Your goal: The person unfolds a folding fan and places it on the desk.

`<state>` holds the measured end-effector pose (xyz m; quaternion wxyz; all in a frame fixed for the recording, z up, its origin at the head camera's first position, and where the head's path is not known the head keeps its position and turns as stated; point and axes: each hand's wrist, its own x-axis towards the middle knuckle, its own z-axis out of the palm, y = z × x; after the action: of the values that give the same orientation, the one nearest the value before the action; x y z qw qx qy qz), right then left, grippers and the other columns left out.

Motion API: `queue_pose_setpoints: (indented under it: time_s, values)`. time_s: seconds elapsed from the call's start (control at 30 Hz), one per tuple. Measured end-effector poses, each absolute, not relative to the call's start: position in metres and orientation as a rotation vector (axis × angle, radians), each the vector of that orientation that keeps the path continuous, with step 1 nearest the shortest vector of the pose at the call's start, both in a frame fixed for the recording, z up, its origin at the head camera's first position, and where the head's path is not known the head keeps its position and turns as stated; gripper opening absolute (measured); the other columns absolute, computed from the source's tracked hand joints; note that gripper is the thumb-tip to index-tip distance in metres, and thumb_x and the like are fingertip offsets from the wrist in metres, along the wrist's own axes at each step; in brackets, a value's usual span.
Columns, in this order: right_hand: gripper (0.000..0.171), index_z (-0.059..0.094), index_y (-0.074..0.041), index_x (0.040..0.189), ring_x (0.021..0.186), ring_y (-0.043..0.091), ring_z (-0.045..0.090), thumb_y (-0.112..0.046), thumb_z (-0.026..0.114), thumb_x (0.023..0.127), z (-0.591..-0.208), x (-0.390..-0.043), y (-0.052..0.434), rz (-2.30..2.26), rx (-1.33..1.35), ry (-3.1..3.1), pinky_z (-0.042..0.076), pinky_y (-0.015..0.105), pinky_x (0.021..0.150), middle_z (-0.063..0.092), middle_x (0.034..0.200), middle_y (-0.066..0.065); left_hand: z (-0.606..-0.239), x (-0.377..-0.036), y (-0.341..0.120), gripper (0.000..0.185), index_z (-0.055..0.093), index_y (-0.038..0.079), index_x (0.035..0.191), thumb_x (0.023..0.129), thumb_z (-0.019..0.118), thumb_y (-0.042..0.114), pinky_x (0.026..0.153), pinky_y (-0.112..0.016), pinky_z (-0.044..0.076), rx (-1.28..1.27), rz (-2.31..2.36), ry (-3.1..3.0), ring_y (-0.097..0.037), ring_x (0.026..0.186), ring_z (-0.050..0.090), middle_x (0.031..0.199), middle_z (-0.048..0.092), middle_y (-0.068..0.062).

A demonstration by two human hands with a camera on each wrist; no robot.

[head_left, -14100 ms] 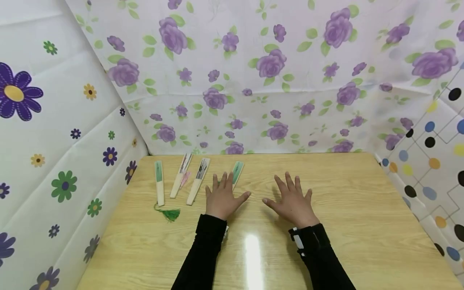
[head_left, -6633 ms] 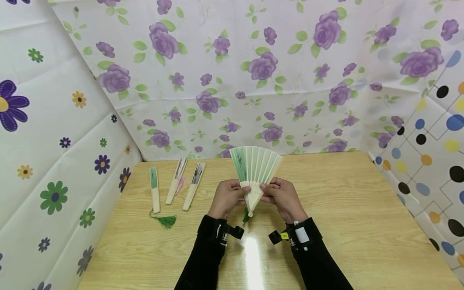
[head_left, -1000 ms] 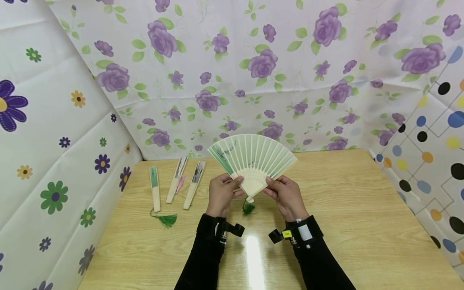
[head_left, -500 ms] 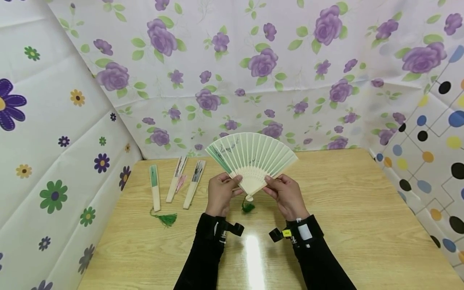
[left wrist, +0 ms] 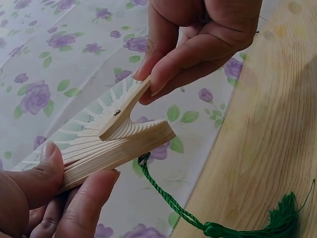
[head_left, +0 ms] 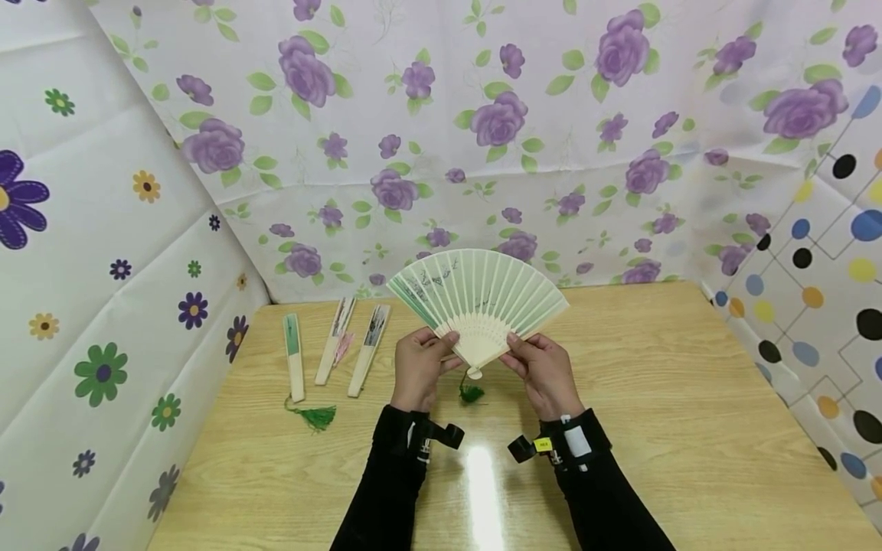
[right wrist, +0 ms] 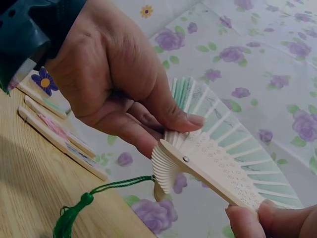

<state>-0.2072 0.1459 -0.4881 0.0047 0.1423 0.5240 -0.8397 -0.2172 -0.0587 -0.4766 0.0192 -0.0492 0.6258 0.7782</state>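
A pale green folding fan point(head_left: 478, 295) with wooden ribs stands spread in a wide arc above the table point(head_left: 661, 398). My left hand point(head_left: 441, 350) pinches its left guard stick near the pivot. My right hand point(head_left: 518, 349) pinches the right guard stick. A green tassel point(head_left: 472, 393) hangs from the pivot. In the left wrist view my left hand point(left wrist: 74, 186) grips the stacked ribs point(left wrist: 124, 141) and the right hand point(left wrist: 163, 79) holds the raised guard. In the right wrist view the left hand point(right wrist: 168, 131) and right hand point(right wrist: 252, 215) hold the fan point(right wrist: 223, 148) at both ends.
Three folded fans point(head_left: 335, 340) lie side by side at the table's back left, the leftmost one point(head_left: 294, 356) with a green tassel point(head_left: 317, 415). Floral sheets point(head_left: 482, 138) wall the table at back and left, a dotted one point(head_left: 827, 291) at right.
Over the last second the fan has spread slightly wider between both hands. Long before, it lay folded on the table beside flat hands.
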Motion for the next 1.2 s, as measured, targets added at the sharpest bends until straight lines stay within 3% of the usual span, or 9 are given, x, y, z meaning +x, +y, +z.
queue_pose_setpoints:
  time_s: [0.13, 0.3, 0.57, 0.7, 0.77, 0.87, 0.97, 1.1, 1.2]
  values:
    - [0.021, 0.058, -0.003, 0.095, 0.085, 0.006, 0.077, 0.000, 0.063, 0.116, -0.488, -0.206, 0.143, -2.655, 0.467, 1.624, 0.071, 0.018, 0.089, 0.071, 0.106, 0.001, -0.476, -0.217, -0.059, 0.036, 0.055, 0.010, 0.081, 0.110, 0.075, 0.004, 0.094, -0.048, 0.075, -0.150, 2.432, 1.937, -0.014, 0.086, 0.081, 0.080, 0.067, -0.002]
    - [0.016, 0.060, -0.001, 0.101, 0.087, 0.005, 0.078, 0.000, 0.063, 0.116, -0.489, -0.206, 0.144, -2.666, 0.471, 1.612, 0.070, 0.016, 0.090, 0.071, 0.108, 0.000, -0.476, -0.217, -0.059, 0.051, 0.038, 0.015, 0.078, 0.110, 0.075, 0.003, 0.100, -0.053, 0.073, -0.144, 2.450, 1.927, -0.015, 0.087, 0.080, 0.071, 0.054, -0.001]
    - [0.008, 0.066, -0.002, 0.108, 0.090, 0.007, 0.078, -0.002, 0.065, 0.116, -0.489, -0.206, 0.147, -2.632, 0.400, 1.621, 0.071, 0.020, 0.096, 0.072, 0.106, 0.000, -0.475, -0.219, -0.061, 0.051, 0.039, 0.015, 0.075, 0.109, 0.076, 0.002, 0.095, -0.050, 0.075, -0.181, 2.446, 1.922, -0.015, 0.086, 0.082, 0.072, 0.058, -0.002]
    - [0.005, 0.068, 0.000, 0.116, 0.092, 0.008, 0.079, -0.002, 0.064, 0.116, -0.488, -0.206, 0.148, -2.624, 0.371, 1.627, 0.071, 0.022, 0.097, 0.074, 0.104, 0.000, -0.475, -0.219, -0.061, 0.046, 0.047, 0.012, 0.075, 0.108, 0.076, 0.001, 0.085, -0.038, 0.076, -0.192, 2.466, 1.907, -0.014, 0.085, 0.081, 0.073, 0.061, -0.003]
    - [0.006, 0.068, 0.000, 0.118, 0.093, 0.009, 0.080, -0.003, 0.063, 0.117, -0.488, -0.206, 0.147, -2.626, 0.370, 1.628, 0.071, 0.022, 0.098, 0.074, 0.105, 0.000, -0.476, -0.219, -0.060, 0.029, 0.064, 0.004, 0.082, 0.107, 0.077, 0.000, 0.080, -0.032, 0.075, -0.198, 2.486, 1.898, -0.014, 0.083, 0.081, 0.079, 0.068, -0.005]
    - [0.007, 0.068, 0.001, 0.120, 0.094, 0.009, 0.079, -0.002, 0.062, 0.117, -0.489, -0.207, 0.145, -2.647, 0.389, 1.609, 0.070, 0.023, 0.100, 0.073, 0.107, 0.001, -0.476, -0.219, -0.060, 0.009, 0.076, -0.008, 0.102, 0.108, 0.077, 0.000, 0.080, -0.032, 0.076, -0.200, 2.511, 1.892, -0.013, 0.083, 0.081, 0.088, 0.074, -0.010]
    - [0.008, 0.067, 0.001, 0.122, 0.096, 0.008, 0.078, -0.003, 0.061, 0.118, -0.489, -0.207, 0.142, -2.665, 0.397, 1.598, 0.070, 0.023, 0.102, 0.072, 0.110, 0.001, -0.477, -0.219, -0.059, 0.012, 0.078, -0.010, 0.114, 0.108, 0.076, -0.001, 0.085, -0.036, 0.076, -0.199, 2.531, 1.899, -0.013, 0.085, 0.081, 0.091, 0.074, -0.010]
    - [0.006, 0.064, 0.001, 0.119, 0.094, 0.008, 0.075, -0.003, 0.060, 0.118, -0.490, -0.207, 0.138, -2.705, 0.433, 1.577, 0.070, 0.022, 0.100, 0.070, 0.107, 0.001, -0.476, -0.218, -0.059, 0.004, 0.079, -0.002, 0.109, 0.109, 0.075, 0.000, 0.089, -0.039, 0.076, -0.193, 2.549, 1.890, -0.014, 0.090, 0.080, 0.087, 0.069, -0.004]
    - [0.007, 0.063, -0.001, 0.111, 0.090, 0.008, 0.073, -0.003, 0.060, 0.118, -0.491, -0.207, 0.136, -2.735, 0.465, 1.554, 0.071, 0.021, 0.097, 0.068, 0.102, 0.001, -0.476, -0.219, -0.058, 0.025, 0.065, 0.006, 0.087, 0.108, 0.076, 0.000, 0.092, -0.040, 0.076, -0.192, 2.558, 1.876, -0.015, 0.094, 0.080, 0.078, 0.062, -0.003]
